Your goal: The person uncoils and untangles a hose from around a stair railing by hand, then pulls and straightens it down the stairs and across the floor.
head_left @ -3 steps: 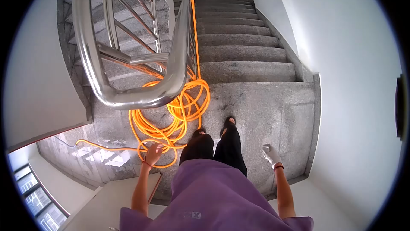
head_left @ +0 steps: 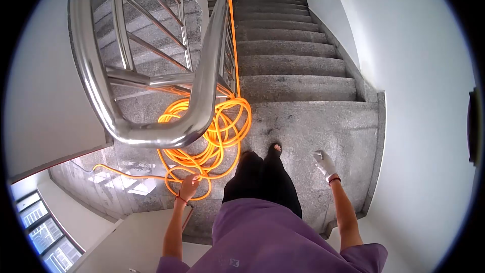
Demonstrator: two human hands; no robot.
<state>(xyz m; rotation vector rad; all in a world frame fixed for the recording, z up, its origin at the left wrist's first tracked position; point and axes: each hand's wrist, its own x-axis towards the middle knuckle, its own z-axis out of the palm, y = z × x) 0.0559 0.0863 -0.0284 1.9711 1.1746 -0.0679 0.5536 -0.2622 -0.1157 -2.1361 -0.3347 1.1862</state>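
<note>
A long orange hose [head_left: 222, 136] lies in loose coils on the landing floor, around the foot of the stair railing. One length runs up along the railing and over it near the top. Its other end trails left across the floor. My left hand [head_left: 189, 187], bare with a red band at the wrist, hangs over the nearest small loop, fingers loosely bent, with nothing visible in it. My right hand [head_left: 325, 164] wears a white glove and hangs at my right side over bare floor, its fingers slightly apart and holding nothing.
A shiny metal railing [head_left: 146, 134] curves round in front of me on the left. Grey stone stairs [head_left: 298, 86] begin just ahead, beside a white wall [head_left: 424, 121] on the right. My foot [head_left: 275, 149] stands near the top step. A window [head_left: 48, 232] is at lower left.
The view has shifted forward, so the railing appears larger and closer. My left hand has moved slightly right in view, and my right hand slightly up. My left foot is now hidden by the trouser leg.
</note>
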